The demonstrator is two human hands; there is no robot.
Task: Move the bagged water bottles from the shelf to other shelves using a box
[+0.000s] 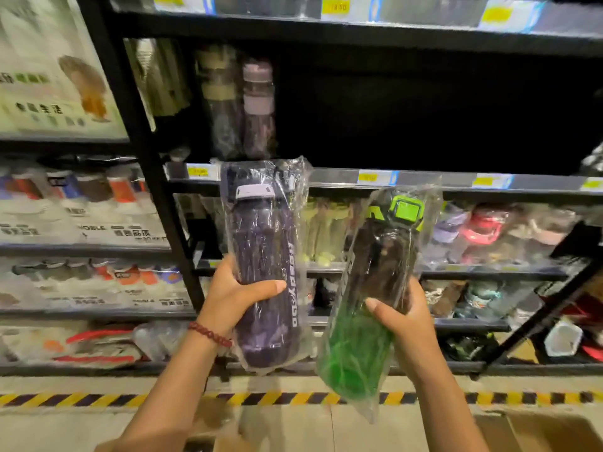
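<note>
Both bottles stand pretty much upright in front of the shelves, caps up: the purple bottle [264, 269] runs straight vertical, the green bottle [372, 288] leans with its cap tipped right. Our left hand [235, 295] has its grip wrapped round the purple one's middle, thumb across the front; our right hand [404, 318] is curled round the green one the same way. We can't read the yellow price tags [368, 177], too blurry, and the box [548, 432] is cut off at the bottom right corner. Both bottles sit in crinkly clear bags; the purple one has white lettering down its side, the green one a lime lid.
</note>
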